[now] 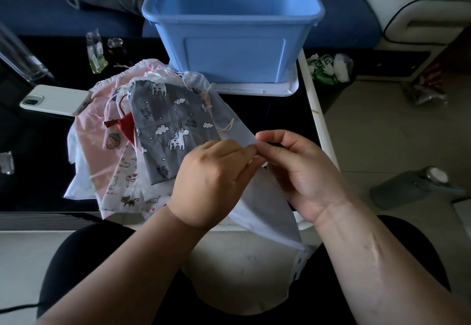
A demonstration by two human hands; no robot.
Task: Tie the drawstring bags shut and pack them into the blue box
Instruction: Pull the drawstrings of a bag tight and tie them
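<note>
**Both hands on a white bag at the table's near edge**

My left hand (211,179) and right hand (295,169) meet fingertip to fingertip, each pinching the top of a white bag (265,212). I can't quite tell whether they hold cord or hem. The bag hangs over the near edge of the table (267,113) toward my lap. A pile of bags (163,126) lies just left of my hands, and a strip of black tabletop runs from it to the right edge. Beyond, the box (229,44) stands on a white lid (254,89), showing only blue inner walls.
</note>
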